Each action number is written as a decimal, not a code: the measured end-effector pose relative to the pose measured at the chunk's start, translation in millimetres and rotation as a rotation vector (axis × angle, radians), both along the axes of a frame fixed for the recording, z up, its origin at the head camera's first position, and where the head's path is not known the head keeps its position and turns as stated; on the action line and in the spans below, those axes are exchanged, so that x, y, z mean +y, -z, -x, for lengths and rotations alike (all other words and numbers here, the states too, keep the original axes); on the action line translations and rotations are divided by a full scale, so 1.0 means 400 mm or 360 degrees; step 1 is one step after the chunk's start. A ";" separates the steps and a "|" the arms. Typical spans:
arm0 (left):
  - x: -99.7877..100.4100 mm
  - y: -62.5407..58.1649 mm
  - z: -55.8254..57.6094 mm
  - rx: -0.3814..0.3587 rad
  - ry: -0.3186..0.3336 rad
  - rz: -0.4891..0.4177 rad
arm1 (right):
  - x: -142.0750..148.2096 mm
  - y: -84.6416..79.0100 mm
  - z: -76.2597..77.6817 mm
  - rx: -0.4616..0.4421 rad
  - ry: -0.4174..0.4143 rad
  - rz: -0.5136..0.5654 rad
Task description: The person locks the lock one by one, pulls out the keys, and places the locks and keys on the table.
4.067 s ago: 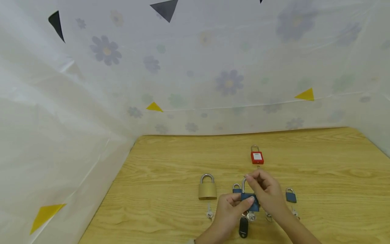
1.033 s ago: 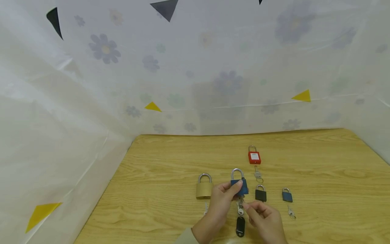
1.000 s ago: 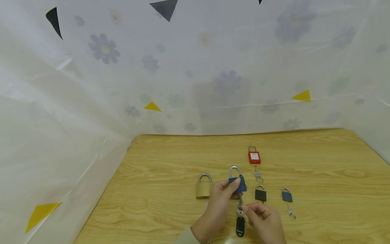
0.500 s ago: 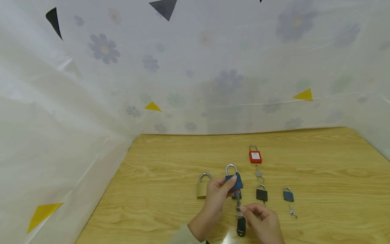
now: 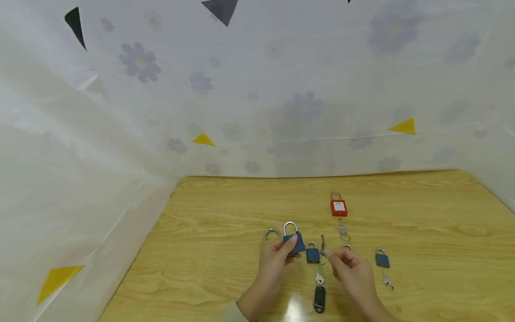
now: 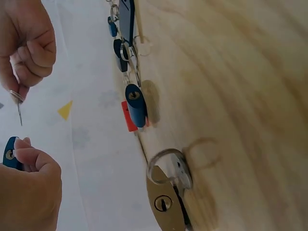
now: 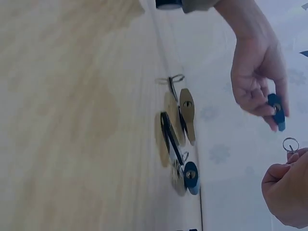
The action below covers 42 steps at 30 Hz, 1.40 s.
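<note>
My left hand [image 5: 271,264] holds a blue padlock [image 5: 295,246] above the table, thumb across its face and the shackle pointing up. To its right, my right hand [image 5: 354,270] pinches a small key [image 5: 323,243] between thumb and fingertips, blade upward. In the left wrist view the key [image 6: 20,113] is apart from the padlock, whose keyhole faces that camera. A key ring [image 7: 290,145] shows at the right fingertips in the right wrist view. Between the hands lies a smaller blue padlock [image 5: 312,255], with a key [image 5: 319,278] and black tag [image 5: 319,299] below it.
A brass padlock [image 6: 163,202] lies behind the left hand. Farther back is a red padlock [image 5: 339,206] with its key [image 5: 343,229]. Another blue padlock [image 5: 382,259] and key [image 5: 387,281] lie right. The right hand partly covers another padlock [image 5: 346,247].
From the held padlock's underside, the key has come away and now stands apart in the right hand, which has risen. My left hand has shifted left with the padlock, now overlapping the brass one.
</note>
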State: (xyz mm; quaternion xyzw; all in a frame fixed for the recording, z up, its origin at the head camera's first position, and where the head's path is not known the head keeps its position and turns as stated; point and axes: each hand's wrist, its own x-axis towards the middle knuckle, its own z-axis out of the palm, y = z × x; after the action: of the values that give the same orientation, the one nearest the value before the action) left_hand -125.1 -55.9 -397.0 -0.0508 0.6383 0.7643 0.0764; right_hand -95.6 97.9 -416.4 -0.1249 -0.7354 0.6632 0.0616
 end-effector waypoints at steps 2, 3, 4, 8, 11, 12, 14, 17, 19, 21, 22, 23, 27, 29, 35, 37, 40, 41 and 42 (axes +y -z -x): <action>-0.012 0.006 0.000 -0.0016 -0.0009 0.0026 | 0.009 -0.004 0.036 -0.0002 -0.0029 -0.0028; -0.016 0.009 0.000 -0.0020 -0.0004 0.0033 | 0.012 -0.005 0.055 -0.0009 -0.0057 -0.0061; -0.020 0.012 -0.001 -0.0020 0.0001 0.0045 | 0.014 -0.005 0.074 -0.0005 -0.0084 -0.0094; -0.024 0.017 -0.004 -0.0034 0.0037 0.0057 | 0.015 0.005 0.152 -0.0072 -0.0167 -0.0295; -0.023 0.020 -0.008 -0.0045 0.0054 0.0056 | 0.010 0.030 0.200 -0.0085 -0.0173 -0.0469; -0.023 0.021 -0.010 -0.0049 0.0055 0.0056 | 0.009 0.040 0.212 -0.0086 -0.0173 -0.0511; -0.022 0.024 -0.011 -0.0054 0.0057 0.0042 | 0.007 0.061 0.233 -0.0094 -0.0163 -0.0558; -0.023 0.028 -0.012 -0.0061 0.0062 0.0026 | 0.004 0.080 0.250 -0.0122 -0.0154 -0.0610; -0.023 0.029 -0.011 -0.0065 0.0067 0.0017 | 0.004 0.084 0.256 -0.0139 -0.0161 -0.0669; -0.024 0.030 -0.011 -0.0066 0.0068 0.0019 | 0.004 0.082 0.261 -0.0132 -0.0172 -0.0778; -0.024 0.030 -0.010 -0.0068 0.0068 0.0019 | 0.004 0.080 0.264 -0.0144 -0.0177 -0.0821; -0.025 0.030 -0.009 -0.0070 0.0065 0.0020 | 0.005 0.079 0.267 -0.0164 -0.0175 -0.0851; -0.027 0.030 -0.006 -0.0080 0.0057 0.0015 | 0.005 0.071 0.275 -0.0249 -0.0180 -0.0894; -0.026 0.030 -0.004 -0.0081 0.0052 0.0012 | 0.004 0.068 0.276 -0.0282 -0.0184 -0.0886; -0.024 0.033 -0.002 -0.0088 0.0048 0.0012 | 0.000 0.059 0.278 -0.0344 -0.0219 -0.0884; -0.024 0.034 -0.002 -0.0088 0.0050 0.0013 | 0.001 0.056 0.280 -0.0377 -0.0235 -0.0843; -0.023 0.032 -0.003 -0.0085 0.0054 0.0015 | 0.005 0.056 0.283 -0.0412 -0.0264 -0.0788; -0.023 0.032 -0.003 -0.0084 0.0055 0.0014 | 0.007 0.056 0.284 -0.0419 -0.0271 -0.0774; -0.023 0.031 -0.004 -0.0082 0.0057 0.0016 | 0.011 0.057 0.285 -0.0422 -0.0280 -0.0777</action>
State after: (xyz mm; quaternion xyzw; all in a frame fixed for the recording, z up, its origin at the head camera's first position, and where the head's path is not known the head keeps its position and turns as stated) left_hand -123.7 -65.0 -409.6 -0.0593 0.6407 0.7581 0.1063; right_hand -209.6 102.2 -439.1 -0.1277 -0.8829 0.4472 -0.0644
